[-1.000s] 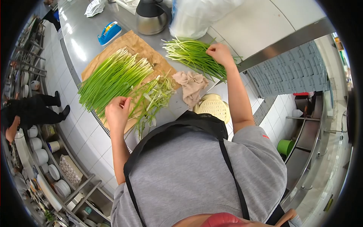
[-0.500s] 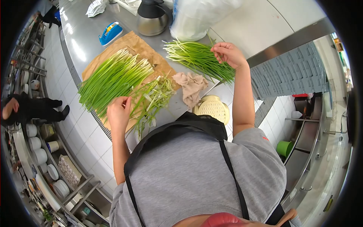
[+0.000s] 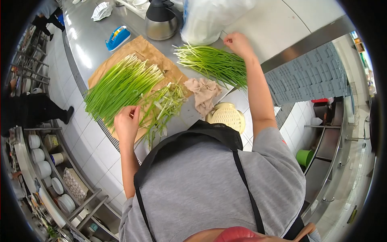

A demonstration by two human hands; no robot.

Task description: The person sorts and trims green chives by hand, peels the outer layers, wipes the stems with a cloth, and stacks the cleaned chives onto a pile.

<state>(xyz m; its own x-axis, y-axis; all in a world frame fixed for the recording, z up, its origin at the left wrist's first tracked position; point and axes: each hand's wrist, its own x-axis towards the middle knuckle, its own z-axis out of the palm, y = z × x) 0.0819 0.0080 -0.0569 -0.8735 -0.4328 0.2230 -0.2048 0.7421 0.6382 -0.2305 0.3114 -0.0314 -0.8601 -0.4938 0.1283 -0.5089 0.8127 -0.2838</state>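
My left hand (image 3: 126, 121) is closed, thumb against fingertips, over the front edge of a large pile of scallions (image 3: 121, 86). Whatever it may pinch is too small to make out. The pile lies on brown paper (image 3: 140, 46), white ends pointing away. Just right of that hand is a loose heap of scallion trimmings (image 3: 163, 105). My right hand (image 3: 239, 44) is raised by the far side of a second bunch of scallions (image 3: 213, 62), its fingers pinched together. I cannot make out anything between them.
A crumpled beige cloth (image 3: 203, 93) lies between the bunches. Farther back are a blue tape dispenser (image 3: 118, 38), a steel jug (image 3: 161, 22) and a white plastic bag (image 3: 207, 20). A cream woven stool (image 3: 226, 117) stands close by. Another person's dark-clothed legs (image 3: 36, 107) show at left.
My right hand has moved away from me, up past the right bunch; the thin stalk at its fingertips no longer shows. My left hand has barely moved. The person at left has shifted.
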